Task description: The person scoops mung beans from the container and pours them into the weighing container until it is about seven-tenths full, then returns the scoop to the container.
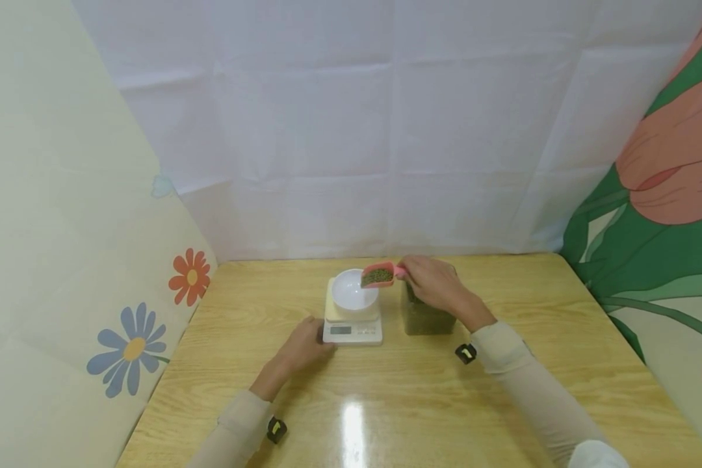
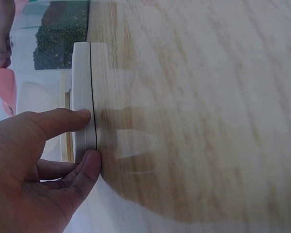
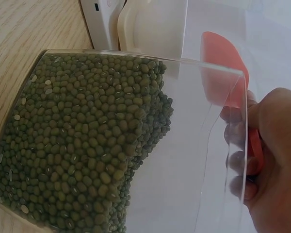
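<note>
My right hand grips the handle of a pink-red scoop, which carries green mung beans. The scoop's front edge is over the right rim of a white bowl. That bowl stands on the platform of a white kitchen scale; its display is too small to read. At the scale's front left corner, my left hand holds the edge, thumb on the front face and fingertips at the side. A clear container, partly filled with mung beans, stands under my right hand, right of the scale.
The wooden table extends to a white cloth backdrop behind the scale. Flower-patterned panels border the left and right sides. Both wrists wear small dark devices, one of them a black wrist tag.
</note>
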`<state>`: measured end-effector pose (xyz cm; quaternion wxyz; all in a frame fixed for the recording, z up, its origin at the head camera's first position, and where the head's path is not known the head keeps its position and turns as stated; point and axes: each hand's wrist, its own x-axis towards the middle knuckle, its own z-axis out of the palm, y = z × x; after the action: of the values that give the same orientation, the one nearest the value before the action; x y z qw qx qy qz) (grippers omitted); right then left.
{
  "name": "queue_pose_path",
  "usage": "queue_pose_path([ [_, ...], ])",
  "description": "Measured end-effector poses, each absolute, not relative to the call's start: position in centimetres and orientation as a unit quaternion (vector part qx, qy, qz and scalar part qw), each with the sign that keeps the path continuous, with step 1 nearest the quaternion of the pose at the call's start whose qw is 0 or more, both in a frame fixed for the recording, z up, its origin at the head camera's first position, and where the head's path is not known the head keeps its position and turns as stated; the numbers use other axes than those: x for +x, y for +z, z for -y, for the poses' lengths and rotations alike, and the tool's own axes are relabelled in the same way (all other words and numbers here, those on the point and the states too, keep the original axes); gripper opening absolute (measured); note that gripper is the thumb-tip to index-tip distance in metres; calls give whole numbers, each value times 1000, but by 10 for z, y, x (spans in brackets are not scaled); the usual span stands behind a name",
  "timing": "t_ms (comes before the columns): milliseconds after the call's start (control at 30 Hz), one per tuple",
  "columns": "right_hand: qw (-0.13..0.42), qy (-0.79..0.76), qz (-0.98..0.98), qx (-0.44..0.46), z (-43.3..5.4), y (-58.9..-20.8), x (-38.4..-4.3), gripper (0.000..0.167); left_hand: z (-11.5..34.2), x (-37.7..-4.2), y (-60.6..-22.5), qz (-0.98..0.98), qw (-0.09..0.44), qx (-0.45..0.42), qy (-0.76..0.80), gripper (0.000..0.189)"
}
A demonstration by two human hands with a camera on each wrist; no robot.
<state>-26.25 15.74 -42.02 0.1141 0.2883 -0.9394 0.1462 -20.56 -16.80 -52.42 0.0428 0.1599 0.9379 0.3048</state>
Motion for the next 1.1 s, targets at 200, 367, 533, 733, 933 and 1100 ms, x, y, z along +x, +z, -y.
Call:
queue_pose_path([
  [200, 113, 141, 940, 290, -157, -420, -262, 25, 168, -204, -523, -936, 48, 158, 311, 39],
  [367, 114, 139, 938, 296, -157, -420, -262, 23, 168, -204, -523, -935, 44, 163, 311, 40],
  [533, 115, 135, 937, 301, -157, -420, -263, 23, 168, -204, -524, -935, 42, 164, 312, 39],
  [733, 120, 128, 935, 309, -157, -418, -263, 24, 168, -204, -522, -934, 43, 160, 316, 39],
  [933, 122, 124, 934, 312, -156, -416, -263, 24, 168, -204, -521, -933, 48, 156, 320, 40],
  [1100, 119, 123, 934, 313, -156, -415, -262, 22, 168, -204, -523, -934, 51, 156, 317, 39],
])
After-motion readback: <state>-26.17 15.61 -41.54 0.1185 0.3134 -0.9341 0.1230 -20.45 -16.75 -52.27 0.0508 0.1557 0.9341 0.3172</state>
